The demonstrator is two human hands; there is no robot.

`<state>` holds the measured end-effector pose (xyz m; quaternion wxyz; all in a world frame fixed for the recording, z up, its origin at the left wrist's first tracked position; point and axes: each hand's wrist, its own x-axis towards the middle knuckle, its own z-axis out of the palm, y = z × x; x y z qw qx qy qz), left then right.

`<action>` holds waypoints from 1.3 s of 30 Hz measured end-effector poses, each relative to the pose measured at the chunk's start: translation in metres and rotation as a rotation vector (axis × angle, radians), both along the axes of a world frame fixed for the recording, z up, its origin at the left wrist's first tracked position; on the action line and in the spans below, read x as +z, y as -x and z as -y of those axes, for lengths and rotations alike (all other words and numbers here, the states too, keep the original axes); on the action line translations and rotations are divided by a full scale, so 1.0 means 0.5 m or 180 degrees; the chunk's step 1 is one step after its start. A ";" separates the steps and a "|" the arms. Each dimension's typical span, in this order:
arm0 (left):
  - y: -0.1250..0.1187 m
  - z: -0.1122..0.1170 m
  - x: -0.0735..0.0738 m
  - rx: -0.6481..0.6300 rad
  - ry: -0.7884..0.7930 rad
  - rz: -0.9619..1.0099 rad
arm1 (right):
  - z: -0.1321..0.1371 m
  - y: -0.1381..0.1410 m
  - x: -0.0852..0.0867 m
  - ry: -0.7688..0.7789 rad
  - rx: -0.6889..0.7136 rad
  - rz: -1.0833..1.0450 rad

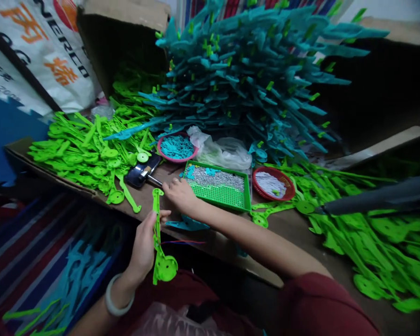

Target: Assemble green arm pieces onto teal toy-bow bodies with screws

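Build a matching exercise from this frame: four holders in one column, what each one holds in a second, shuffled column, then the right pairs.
Column 1
1. green tray
2. pink bowl
3. red basket
4. left hand

Column 2
A. teal pieces
B. long green part
C. whitish pieces
D. silvery bits

Pairs: 1-D, 2-A, 3-C, 4-B
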<state>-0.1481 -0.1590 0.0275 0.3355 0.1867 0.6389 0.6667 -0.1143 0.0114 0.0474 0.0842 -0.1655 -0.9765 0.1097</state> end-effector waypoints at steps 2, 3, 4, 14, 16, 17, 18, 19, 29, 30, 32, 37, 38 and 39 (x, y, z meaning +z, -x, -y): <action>0.019 0.024 -0.004 0.0097 0.0158 -0.0083 | 0.004 0.015 0.001 -0.0225 0.0126 0.0132; 0.030 0.032 -0.004 0.0082 0.0213 -0.0028 | -0.002 0.015 0.009 -0.0315 0.0186 0.0194; 0.041 0.038 -0.003 0.0059 0.0230 0.0068 | -0.013 0.012 0.021 -0.0384 0.0245 0.0252; 0.081 -0.039 -0.005 -0.0593 -0.0089 0.1141 | -0.281 0.138 0.142 -0.1214 0.0459 0.0943; 0.084 -0.055 -0.008 -0.0625 -0.0081 0.1248 | -0.318 0.168 0.135 -0.1102 0.0400 0.1007; 0.087 -0.059 -0.009 -0.0571 -0.0080 0.1306 | -0.327 0.171 0.128 -0.1071 0.0346 0.0921; 0.092 -0.060 -0.010 -0.0470 -0.0085 0.1355 | -0.328 0.165 0.121 -0.1041 0.0296 0.0739; 0.099 -0.059 -0.011 -0.0321 -0.0104 0.1383 | -0.321 0.148 0.113 -0.0984 0.0262 0.0484; 0.138 -0.101 -0.030 -0.0166 -0.0262 0.1170 | -0.010 -0.235 -0.008 0.2756 -0.0482 -0.0459; 0.134 -0.114 -0.029 -0.0364 -0.0201 0.1149 | 0.002 -0.252 -0.024 0.2999 -0.0737 -0.0545; 0.130 -0.137 -0.025 -0.0623 -0.0081 0.1034 | 0.012 -0.272 -0.046 0.3304 -0.1198 -0.0748; 0.126 -0.174 -0.032 -0.0764 0.0133 0.0848 | 0.000 -0.293 -0.058 0.3136 -0.1541 -0.1201; 0.123 -0.178 -0.037 -0.0769 0.0184 0.0874 | -0.002 -0.299 -0.060 0.3055 -0.1477 -0.1225; 0.119 -0.180 -0.043 -0.0781 0.0242 0.0917 | -0.004 -0.306 -0.064 0.2989 -0.1392 -0.1213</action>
